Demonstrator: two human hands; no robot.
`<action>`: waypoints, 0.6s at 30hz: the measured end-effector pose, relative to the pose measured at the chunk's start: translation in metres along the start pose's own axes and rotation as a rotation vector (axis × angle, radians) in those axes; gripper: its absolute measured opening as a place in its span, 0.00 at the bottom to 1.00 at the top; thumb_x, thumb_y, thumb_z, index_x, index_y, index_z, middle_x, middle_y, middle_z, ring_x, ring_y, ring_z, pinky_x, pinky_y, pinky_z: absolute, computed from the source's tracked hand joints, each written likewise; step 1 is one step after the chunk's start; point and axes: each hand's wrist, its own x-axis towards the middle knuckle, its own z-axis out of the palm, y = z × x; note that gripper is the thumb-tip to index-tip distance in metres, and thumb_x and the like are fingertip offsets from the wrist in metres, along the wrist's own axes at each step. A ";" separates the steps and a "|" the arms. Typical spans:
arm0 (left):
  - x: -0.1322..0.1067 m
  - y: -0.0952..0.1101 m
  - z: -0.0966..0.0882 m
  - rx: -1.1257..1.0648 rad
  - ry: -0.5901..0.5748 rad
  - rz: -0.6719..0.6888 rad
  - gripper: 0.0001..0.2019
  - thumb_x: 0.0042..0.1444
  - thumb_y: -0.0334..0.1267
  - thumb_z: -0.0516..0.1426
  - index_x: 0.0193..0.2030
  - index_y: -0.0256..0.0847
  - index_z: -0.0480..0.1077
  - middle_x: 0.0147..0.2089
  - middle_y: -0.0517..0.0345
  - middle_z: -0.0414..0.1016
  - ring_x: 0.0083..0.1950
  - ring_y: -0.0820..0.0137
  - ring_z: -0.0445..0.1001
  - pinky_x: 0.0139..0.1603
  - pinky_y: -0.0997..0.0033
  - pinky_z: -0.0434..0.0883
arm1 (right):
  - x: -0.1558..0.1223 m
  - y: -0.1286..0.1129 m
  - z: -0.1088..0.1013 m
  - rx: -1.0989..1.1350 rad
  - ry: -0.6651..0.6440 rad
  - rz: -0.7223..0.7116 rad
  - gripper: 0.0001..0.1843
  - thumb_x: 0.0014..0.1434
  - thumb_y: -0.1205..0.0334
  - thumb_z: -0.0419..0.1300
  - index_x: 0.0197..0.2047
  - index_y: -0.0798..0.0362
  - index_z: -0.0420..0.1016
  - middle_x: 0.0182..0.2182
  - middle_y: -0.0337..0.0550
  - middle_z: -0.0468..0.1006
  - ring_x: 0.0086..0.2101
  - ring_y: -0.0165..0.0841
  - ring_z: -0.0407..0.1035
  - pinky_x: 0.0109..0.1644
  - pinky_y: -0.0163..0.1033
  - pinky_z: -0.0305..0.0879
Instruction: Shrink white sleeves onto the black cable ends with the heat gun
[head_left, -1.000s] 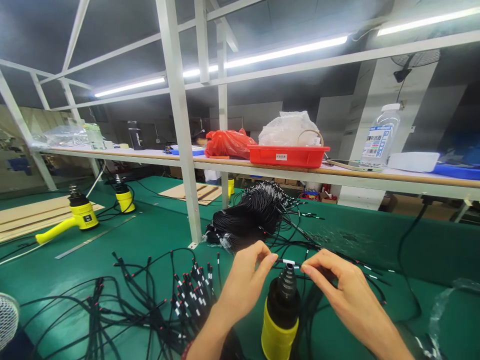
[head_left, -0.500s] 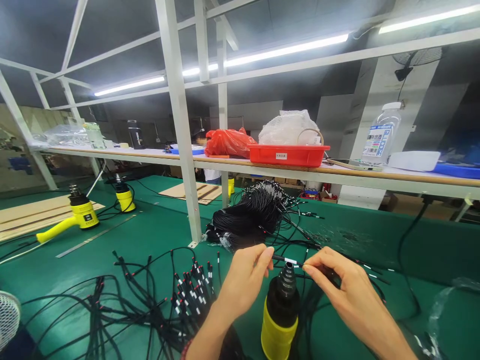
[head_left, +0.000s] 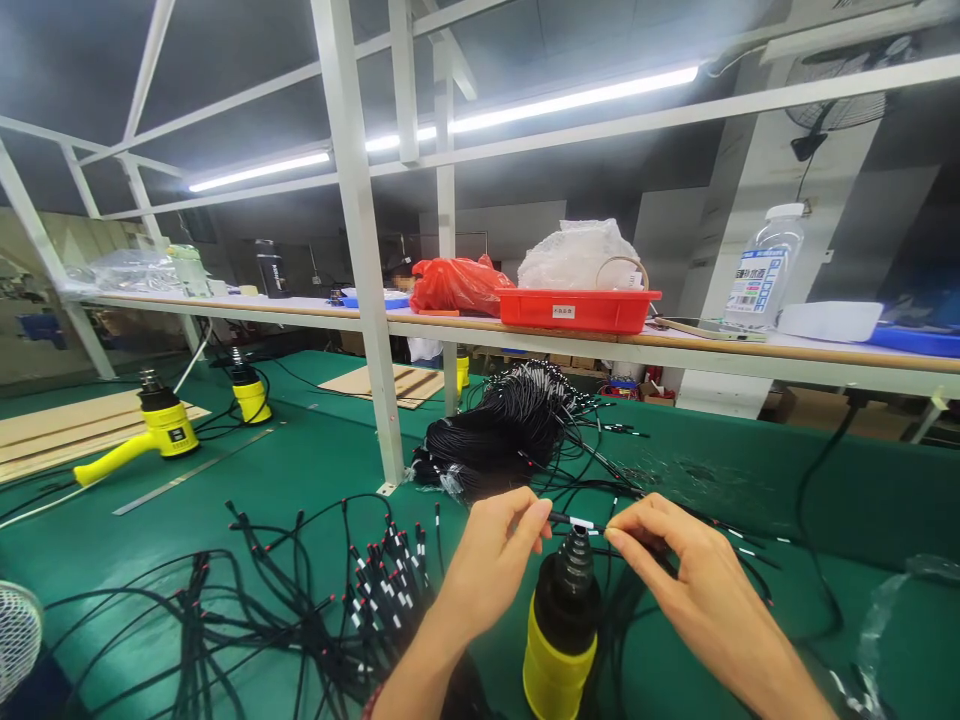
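My left hand [head_left: 504, 545] and my right hand [head_left: 671, 545] pinch a thin black cable [head_left: 583, 524] between them. A white sleeve shows on the stretch between my fingertips. That stretch lies level just over the nozzle of an upright yellow and black heat gun [head_left: 562, 640]; whether it touches the metal tip I cannot tell. Left of my left wrist is a bunch of black cables [head_left: 386, 585] with white sleeves and red ends. Behind my hands lies a large coiled bundle of black cables [head_left: 502, 430].
Two more yellow heat guns, one lying [head_left: 169, 425] and one upright [head_left: 250, 390], are at the left on the green table [head_left: 315, 450]. A white post [head_left: 367, 300] rises ahead. The shelf above bears a red tray [head_left: 577, 312] and a clear bottle [head_left: 765, 270]. Loose cables spread at lower left.
My left hand has shifted very slightly to the right with the cable. Both hands keep their pinch, and the heat gun stands in the same place.
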 end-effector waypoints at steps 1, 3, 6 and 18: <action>0.000 0.000 0.000 -0.004 0.004 0.004 0.20 0.65 0.47 0.47 0.27 0.39 0.67 0.26 0.61 0.69 0.31 0.72 0.67 0.33 0.74 0.60 | 0.000 0.000 -0.001 -0.002 -0.027 0.009 0.14 0.66 0.53 0.51 0.33 0.48 0.72 0.32 0.37 0.71 0.33 0.31 0.65 0.37 0.36 0.59; 0.000 0.000 0.000 -0.011 0.010 0.011 0.18 0.65 0.46 0.48 0.28 0.39 0.67 0.27 0.62 0.69 0.31 0.72 0.67 0.34 0.75 0.61 | 0.000 0.001 -0.002 -0.002 -0.074 0.025 0.16 0.67 0.51 0.49 0.34 0.47 0.73 0.33 0.37 0.71 0.34 0.31 0.65 0.39 0.37 0.59; -0.002 0.002 -0.001 -0.015 0.008 0.025 0.16 0.65 0.43 0.50 0.29 0.39 0.67 0.28 0.63 0.69 0.32 0.73 0.66 0.35 0.75 0.60 | 0.001 0.002 -0.002 -0.002 -0.068 0.037 0.18 0.67 0.49 0.49 0.32 0.47 0.73 0.32 0.37 0.70 0.33 0.31 0.64 0.38 0.37 0.58; 0.000 0.001 -0.002 0.021 0.028 0.061 0.05 0.61 0.33 0.54 0.38 0.41 0.72 0.34 0.64 0.72 0.37 0.73 0.66 0.39 0.75 0.60 | 0.004 0.007 0.001 -0.002 0.038 0.004 0.12 0.64 0.55 0.54 0.30 0.48 0.72 0.30 0.36 0.70 0.30 0.31 0.63 0.35 0.36 0.58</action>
